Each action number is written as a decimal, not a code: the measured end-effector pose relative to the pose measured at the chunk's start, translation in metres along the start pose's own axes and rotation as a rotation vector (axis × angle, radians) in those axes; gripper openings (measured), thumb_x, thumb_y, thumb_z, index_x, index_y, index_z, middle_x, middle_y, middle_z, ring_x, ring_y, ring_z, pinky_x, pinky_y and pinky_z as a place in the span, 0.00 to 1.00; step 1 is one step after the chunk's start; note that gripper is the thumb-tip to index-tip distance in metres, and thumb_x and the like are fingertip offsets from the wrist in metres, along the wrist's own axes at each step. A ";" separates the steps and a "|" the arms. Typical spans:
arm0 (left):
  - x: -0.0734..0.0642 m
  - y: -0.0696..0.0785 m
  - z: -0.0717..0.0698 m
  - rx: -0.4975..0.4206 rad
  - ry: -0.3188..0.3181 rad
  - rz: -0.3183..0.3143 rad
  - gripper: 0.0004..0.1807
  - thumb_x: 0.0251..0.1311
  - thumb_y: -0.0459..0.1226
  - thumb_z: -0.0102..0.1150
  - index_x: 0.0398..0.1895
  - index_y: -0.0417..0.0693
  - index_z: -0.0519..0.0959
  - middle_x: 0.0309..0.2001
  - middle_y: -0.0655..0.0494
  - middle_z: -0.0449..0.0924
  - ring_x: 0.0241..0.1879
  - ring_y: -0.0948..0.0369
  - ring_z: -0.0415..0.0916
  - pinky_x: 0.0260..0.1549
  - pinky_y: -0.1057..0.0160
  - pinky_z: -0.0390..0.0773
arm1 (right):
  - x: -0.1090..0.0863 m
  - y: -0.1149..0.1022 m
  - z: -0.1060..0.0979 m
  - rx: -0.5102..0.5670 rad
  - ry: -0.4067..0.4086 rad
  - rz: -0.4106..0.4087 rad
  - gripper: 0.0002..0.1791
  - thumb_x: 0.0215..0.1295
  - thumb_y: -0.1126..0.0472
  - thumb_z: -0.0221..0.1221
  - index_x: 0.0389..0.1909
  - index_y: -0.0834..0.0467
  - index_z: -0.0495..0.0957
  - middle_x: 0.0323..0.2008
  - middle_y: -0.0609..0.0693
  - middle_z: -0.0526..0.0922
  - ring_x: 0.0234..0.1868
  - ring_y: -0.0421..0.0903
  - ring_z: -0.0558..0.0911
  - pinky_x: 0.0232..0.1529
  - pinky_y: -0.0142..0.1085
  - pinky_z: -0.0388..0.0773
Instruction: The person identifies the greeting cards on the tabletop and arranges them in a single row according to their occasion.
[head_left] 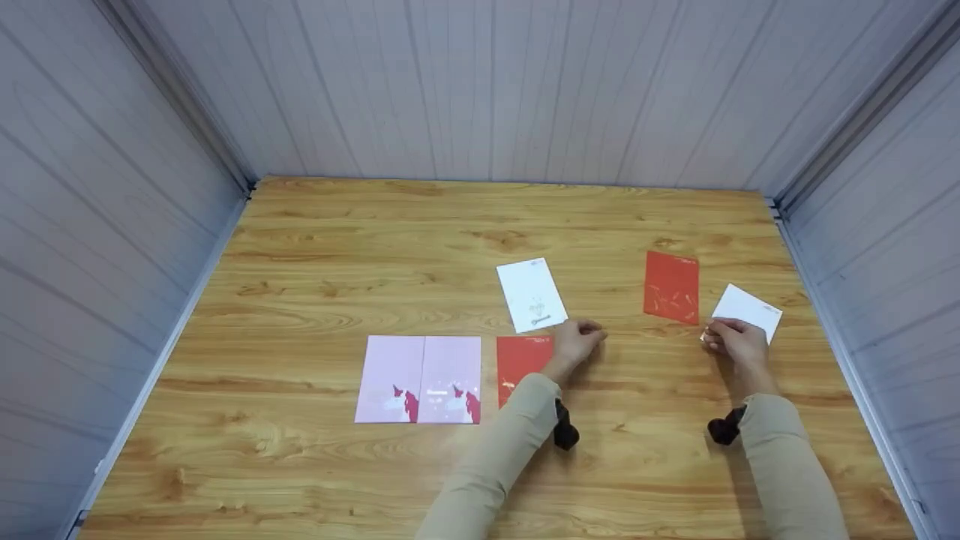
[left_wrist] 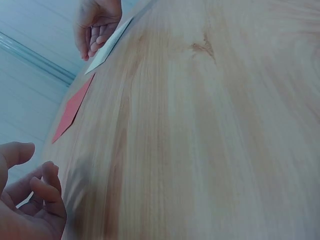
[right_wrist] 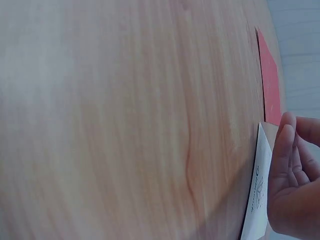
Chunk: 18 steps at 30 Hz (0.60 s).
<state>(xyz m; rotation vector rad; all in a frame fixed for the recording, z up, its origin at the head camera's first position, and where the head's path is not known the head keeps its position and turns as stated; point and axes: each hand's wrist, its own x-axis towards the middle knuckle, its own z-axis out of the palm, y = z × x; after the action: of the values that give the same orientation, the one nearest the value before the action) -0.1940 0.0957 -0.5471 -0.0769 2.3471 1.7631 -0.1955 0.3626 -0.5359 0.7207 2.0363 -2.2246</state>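
In the head view my left hand (head_left: pixel 576 343) hovers just right of a white card (head_left: pixel 529 291) and a red card (head_left: pixel 517 358), which my forearm partly covers. Its fingers are loosely bent, and the left wrist view shows the thumb apart from them with nothing between. Over at the right, my right hand (head_left: pixel 739 345) is above the lower part of another white card (head_left: pixel 750 307), hiding some of it. The fingers (right_wrist: pixel 281 150) stay close together beside that card, with no card visibly between them. A second red card (head_left: pixel 671 287) lies left of the right hand.
Two pink cards (head_left: pixel 390 375) with red and white pictures lie edge to edge on the left of the wooden table (head_left: pixel 300 285). Pale panelled walls (head_left: pixel 480 90) enclose the table at the back and both sides. A dark device sits at each wrist.
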 end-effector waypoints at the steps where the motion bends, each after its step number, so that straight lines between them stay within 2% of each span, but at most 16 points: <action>1: 0.002 0.001 0.002 0.006 0.005 -0.004 0.07 0.52 0.34 0.59 0.32 0.39 0.80 0.24 0.59 0.75 0.24 0.68 0.69 0.23 0.72 0.69 | 0.001 0.000 0.000 0.000 0.002 -0.003 0.06 0.57 0.71 0.54 0.35 0.69 0.73 0.19 0.50 0.79 0.20 0.41 0.79 0.24 0.33 0.76; 9: 0.007 0.007 0.014 0.047 0.026 -0.059 0.05 0.52 0.36 0.59 0.30 0.45 0.81 0.26 0.60 0.76 0.28 0.66 0.71 0.27 0.69 0.70 | 0.007 -0.003 0.000 -0.037 0.018 0.057 0.11 0.59 0.69 0.53 0.41 0.69 0.69 0.19 0.48 0.78 0.20 0.39 0.78 0.26 0.33 0.76; 13: 0.008 0.011 0.020 0.062 0.030 -0.057 0.07 0.52 0.37 0.59 0.33 0.43 0.80 0.31 0.57 0.77 0.33 0.63 0.73 0.31 0.67 0.71 | 0.008 -0.007 0.002 -0.052 0.013 0.055 0.14 0.60 0.69 0.52 0.45 0.71 0.66 0.19 0.48 0.78 0.20 0.39 0.78 0.26 0.33 0.76; 18: 0.010 0.015 0.026 0.100 0.021 -0.088 0.10 0.52 0.38 0.59 0.36 0.42 0.79 0.34 0.56 0.77 0.35 0.63 0.73 0.33 0.66 0.71 | 0.009 -0.009 0.004 -0.031 0.016 0.060 0.13 0.59 0.69 0.53 0.44 0.70 0.67 0.19 0.49 0.79 0.19 0.40 0.78 0.26 0.33 0.76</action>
<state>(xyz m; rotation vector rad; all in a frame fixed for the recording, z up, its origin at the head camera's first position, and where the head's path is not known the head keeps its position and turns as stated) -0.2029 0.1254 -0.5421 -0.1820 2.4033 1.6098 -0.2081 0.3626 -0.5304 0.7881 2.0234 -2.1574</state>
